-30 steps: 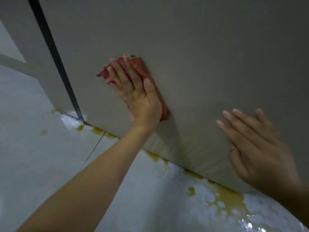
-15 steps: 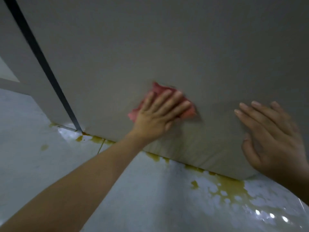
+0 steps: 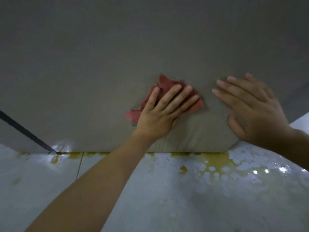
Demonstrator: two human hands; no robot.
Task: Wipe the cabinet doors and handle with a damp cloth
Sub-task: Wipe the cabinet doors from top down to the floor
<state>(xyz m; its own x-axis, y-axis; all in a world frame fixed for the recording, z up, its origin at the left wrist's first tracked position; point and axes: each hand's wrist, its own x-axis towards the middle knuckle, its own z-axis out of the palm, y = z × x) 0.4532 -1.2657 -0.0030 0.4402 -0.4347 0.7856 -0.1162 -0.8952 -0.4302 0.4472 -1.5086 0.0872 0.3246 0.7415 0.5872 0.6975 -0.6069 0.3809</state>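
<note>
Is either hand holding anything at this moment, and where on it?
Nothing is gripped. The left hand presses the red cloth flat against the cabinet door, straight fingers spread over its middle. The right hand lies bare and open on the door.

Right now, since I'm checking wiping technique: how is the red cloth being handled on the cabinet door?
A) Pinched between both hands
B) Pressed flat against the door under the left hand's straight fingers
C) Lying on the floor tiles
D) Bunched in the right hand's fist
B: the left hand lies with straight fingers spread over the red cloth, pressing it to the cabinet door, while the right hand rests flat on the door beside it, touching no cloth.
</note>
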